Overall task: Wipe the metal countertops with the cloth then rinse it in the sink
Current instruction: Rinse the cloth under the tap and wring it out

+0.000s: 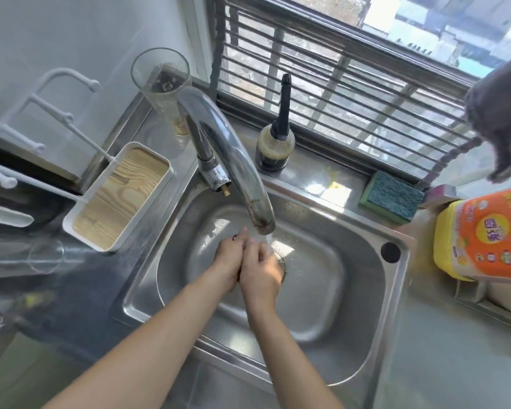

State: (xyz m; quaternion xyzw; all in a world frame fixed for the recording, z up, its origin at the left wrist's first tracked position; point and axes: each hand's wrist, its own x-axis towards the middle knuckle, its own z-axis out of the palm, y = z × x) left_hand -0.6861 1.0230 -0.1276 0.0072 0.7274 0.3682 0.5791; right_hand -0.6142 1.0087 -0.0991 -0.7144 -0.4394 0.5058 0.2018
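Two hands meet over the middle of the steel sink [363, 343], under the water that runs from the chrome tap [219, 143]: the left hand [228, 261] and the right hand [261, 270] press against each other, fingers loosely bent, and neither grip holds anything that I can see. The grey cloth [505, 122] hangs apart from them, at the window bars above the right back corner of the worktop [316, 181]. A green sponge [391, 197] lies at the worktop's back edge, near a yellow bottle [481, 234].
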